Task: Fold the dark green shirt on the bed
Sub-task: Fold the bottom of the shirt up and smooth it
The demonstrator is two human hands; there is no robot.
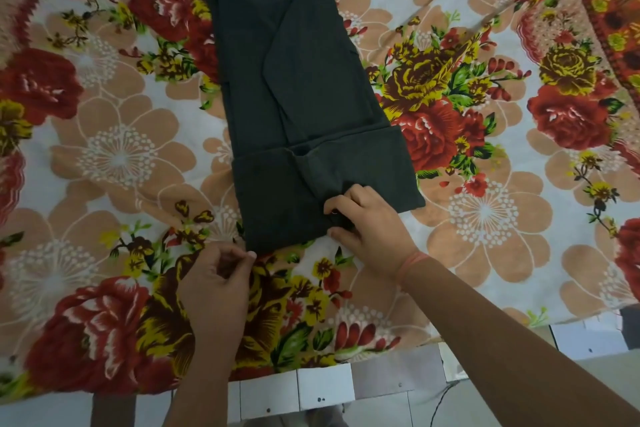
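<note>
The dark green shirt (298, 90) lies lengthwise on the flowered bedsheet (485, 211), its sides folded inward into a long strip and its near end turned up into a band. My right hand (367, 222) pinches the near edge of that band, thumb under the cloth and fingers on top. My left hand (216, 282) sits just off the shirt's near left corner, fingertips pinched together at the corner; I cannot tell whether cloth is between them.
The bed's near edge runs along the bottom, with white floor tiles (311, 388) below it. A second patterned red cloth (609, 3) lies at the far right. A thin dark cable (441, 399) trails on the floor.
</note>
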